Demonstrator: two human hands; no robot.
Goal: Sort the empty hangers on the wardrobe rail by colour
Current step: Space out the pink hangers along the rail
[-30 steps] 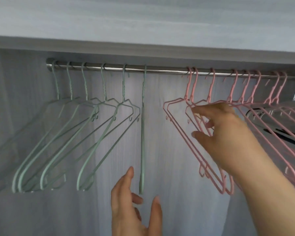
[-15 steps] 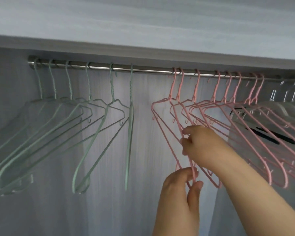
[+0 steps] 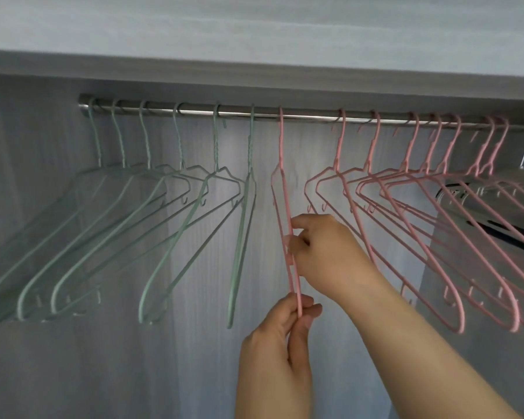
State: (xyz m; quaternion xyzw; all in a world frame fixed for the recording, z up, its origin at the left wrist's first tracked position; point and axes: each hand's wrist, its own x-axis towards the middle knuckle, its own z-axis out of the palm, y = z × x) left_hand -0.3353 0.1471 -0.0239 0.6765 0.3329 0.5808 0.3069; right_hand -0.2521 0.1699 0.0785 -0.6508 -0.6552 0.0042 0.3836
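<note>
Six green hangers (image 3: pixel 152 225), nine pink hangers (image 3: pixel 412 225) — one rail (image 3: pixel 309 117).

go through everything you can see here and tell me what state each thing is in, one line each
Green hangers: six, empty, hooked at the rail's left end.
Held pink hanger: hooked on, turned edge-on, apart from the other pinks.
Other pink hangers: empty, bunched to the right.
Rail: bare between hooks.
Left hand: pinching the hanger's bottom tip.
Right hand: gripping its side.
</note>
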